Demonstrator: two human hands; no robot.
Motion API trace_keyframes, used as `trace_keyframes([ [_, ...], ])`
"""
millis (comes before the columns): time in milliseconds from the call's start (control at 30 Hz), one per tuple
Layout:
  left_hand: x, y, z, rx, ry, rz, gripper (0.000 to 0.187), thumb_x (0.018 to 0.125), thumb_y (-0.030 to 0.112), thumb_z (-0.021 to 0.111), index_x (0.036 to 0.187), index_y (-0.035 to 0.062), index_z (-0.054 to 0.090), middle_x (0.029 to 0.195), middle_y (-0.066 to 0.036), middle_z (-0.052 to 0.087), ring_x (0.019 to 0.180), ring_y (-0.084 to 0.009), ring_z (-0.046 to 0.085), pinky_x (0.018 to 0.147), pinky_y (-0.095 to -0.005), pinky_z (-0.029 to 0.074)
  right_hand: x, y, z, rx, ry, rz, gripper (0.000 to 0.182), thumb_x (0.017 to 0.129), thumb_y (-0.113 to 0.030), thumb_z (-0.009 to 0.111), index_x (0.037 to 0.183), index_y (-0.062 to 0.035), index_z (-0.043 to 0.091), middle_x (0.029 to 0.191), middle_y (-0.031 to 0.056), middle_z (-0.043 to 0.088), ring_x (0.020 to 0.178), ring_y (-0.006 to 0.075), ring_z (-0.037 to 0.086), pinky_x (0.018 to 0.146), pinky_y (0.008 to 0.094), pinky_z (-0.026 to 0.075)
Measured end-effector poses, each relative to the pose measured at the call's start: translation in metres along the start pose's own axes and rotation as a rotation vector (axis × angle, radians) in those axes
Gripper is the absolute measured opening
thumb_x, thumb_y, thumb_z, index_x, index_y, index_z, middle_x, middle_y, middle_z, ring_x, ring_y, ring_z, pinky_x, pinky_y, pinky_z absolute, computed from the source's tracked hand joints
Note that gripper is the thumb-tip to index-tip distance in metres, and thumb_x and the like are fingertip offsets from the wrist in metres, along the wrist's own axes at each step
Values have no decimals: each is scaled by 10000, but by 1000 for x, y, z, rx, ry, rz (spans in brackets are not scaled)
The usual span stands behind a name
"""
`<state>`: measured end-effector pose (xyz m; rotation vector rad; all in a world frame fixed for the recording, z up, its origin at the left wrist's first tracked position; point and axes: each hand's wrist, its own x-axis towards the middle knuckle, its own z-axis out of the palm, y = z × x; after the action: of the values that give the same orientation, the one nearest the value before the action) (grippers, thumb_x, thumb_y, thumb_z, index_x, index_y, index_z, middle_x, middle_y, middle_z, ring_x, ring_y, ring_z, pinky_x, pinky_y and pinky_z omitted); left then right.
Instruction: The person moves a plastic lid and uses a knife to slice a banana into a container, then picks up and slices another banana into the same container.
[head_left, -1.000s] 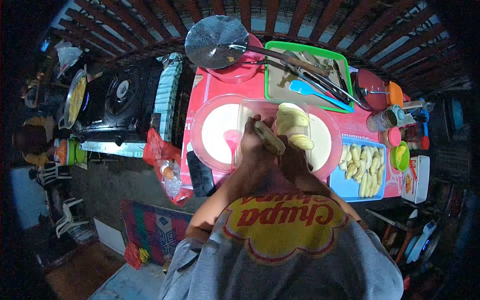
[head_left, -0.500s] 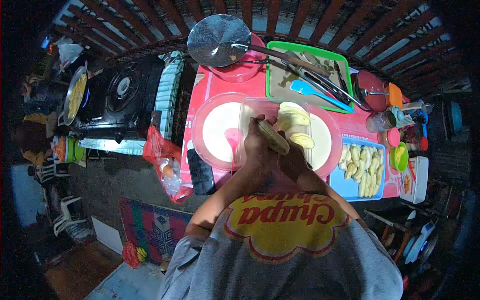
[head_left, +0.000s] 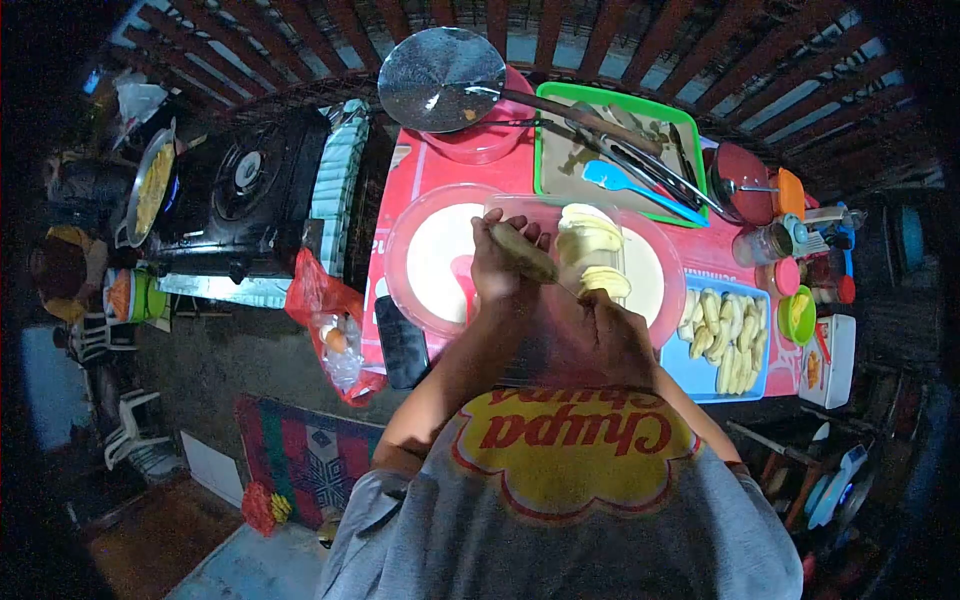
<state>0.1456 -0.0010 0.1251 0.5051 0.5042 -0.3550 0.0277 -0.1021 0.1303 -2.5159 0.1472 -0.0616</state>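
Observation:
My left hand (head_left: 500, 265) is wrapped round a peeled banana (head_left: 524, 252) above a clear plastic container (head_left: 540, 210). To its right my right hand (head_left: 612, 322) is closed, its fingertips pinched together near the container's right side; what it grips is too small and dim to make out. Banana slices (head_left: 588, 230) lie in a fanned stack inside the container, with a second stack (head_left: 604, 281) just below. Bowls of pale batter stand on both sides, the left bowl (head_left: 392, 260) with a pink utensil in it.
Peeled bananas fill a blue tray (head_left: 675, 378) at the right. Behind are a green-rimmed tray (head_left: 538, 150) with tongs and a blue spatula (head_left: 610, 177), and a pan lid (head_left: 440, 85). A phone (head_left: 402, 345) lies at the left edge, near a black stove (head_left: 225, 225).
My right hand has moved away from the banana, down and to the right. My left hand has tilted and shifted slightly up and left with the banana.

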Motion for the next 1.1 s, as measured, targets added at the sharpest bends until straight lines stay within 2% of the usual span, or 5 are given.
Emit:
trace_keyframes([
  [100, 2, -3, -5, -28, -97, 11, 314, 842, 383, 361, 977, 105, 418, 836, -80, 456, 762, -220, 460, 726, -389, 401, -8, 25, 22, 373, 17, 27, 173, 776, -68, 415, 942, -24, 430, 725, 168, 538, 683, 311, 552, 577, 381, 427],
  [300, -5, -2, 1, 72, -67, 46, 352, 842, 418, 343, 975, 94, 377, 793, -82, 443, 702, -220, 472, 664, -362, 417, 6, -5, 2, -16, -148, 41, 236, 739, -66, 444, 970, -30, 407, 671, 138, 513, 640, 300, 543, 566, 368, 423],
  [833, -11, -4, 0, 80, 52, -94, 267, 843, 315, 381, 983, 87, 387, 793, -78, 442, 699, -206, 459, 678, -333, 409, 9, -19, 5, 15, -200, 202, 204, 760, -90, 407, 956, -37, 399, 669, 138, 508, 612, 303, 528, 566, 372, 398],
  [1000, -10, -7, -6, 21, -42, -201, 230, 847, 302, 368, 942, 95, 398, 766, -63, 443, 692, -188, 453, 679, -333, 404, 10, -6, 19, 27, 10, -12, 132, 798, -105, 369, 890, -12, 390, 604, 128, 475, 549, 296, 509, 515, 377, 387],
  [1100, -11, -5, -3, 8, 10, -222, 218, 849, 302, 358, 930, 105, 403, 764, -57, 444, 686, -180, 456, 681, -336, 406, 14, -12, 12, 103, -46, 4, 107, 793, -90, 389, 867, -12, 385, 621, 143, 495, 539, 312, 507, 505, 366, 396],
])
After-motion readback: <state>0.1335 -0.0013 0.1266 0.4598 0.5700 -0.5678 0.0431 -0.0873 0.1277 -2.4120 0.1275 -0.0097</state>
